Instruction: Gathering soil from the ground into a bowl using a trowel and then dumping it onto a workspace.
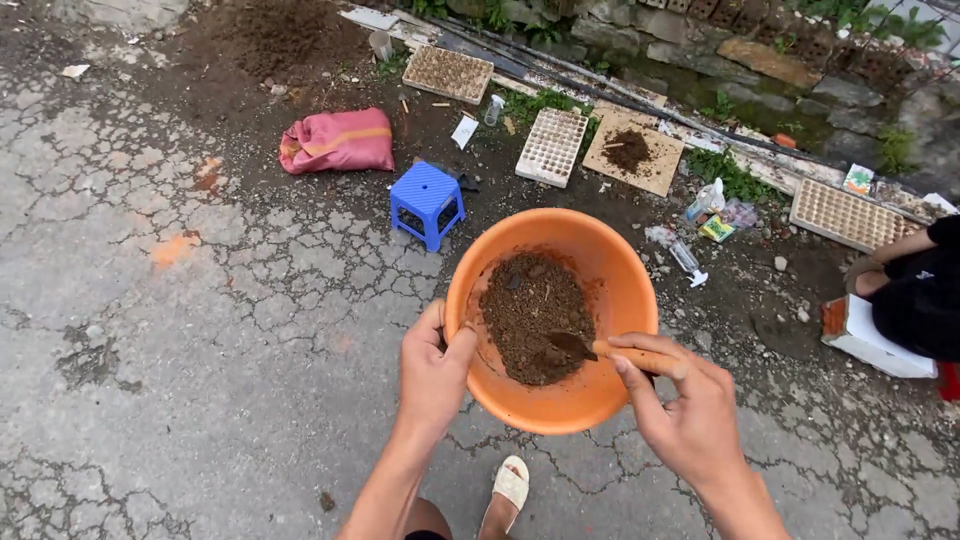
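Both hands work 1 orange basin (pixel 553 390), carried above the cracked pavement (pixel 200 350): left hand (pixel 432 375) clamped on its near-left rim, right hand (pixel 685 410) closed around a trowel (pixel 600 350). Stir slowly, blade low in the soil (pixel 530 315), basin level.

Packets and a sack lie on the ground, all well beyond the hands.

A pink sack (pixel 337 141) with an orange band lies far up and left of the left hand (pixel 432 372). A small white packet (pixel 464 131) sits straight ahead. Up and right of the right hand (pixel 688 408) lie a yellow-green packet (pixel 716 229), a white bag (pixel 706 198), and farther right a green-and-white seed packet (pixel 858 179).
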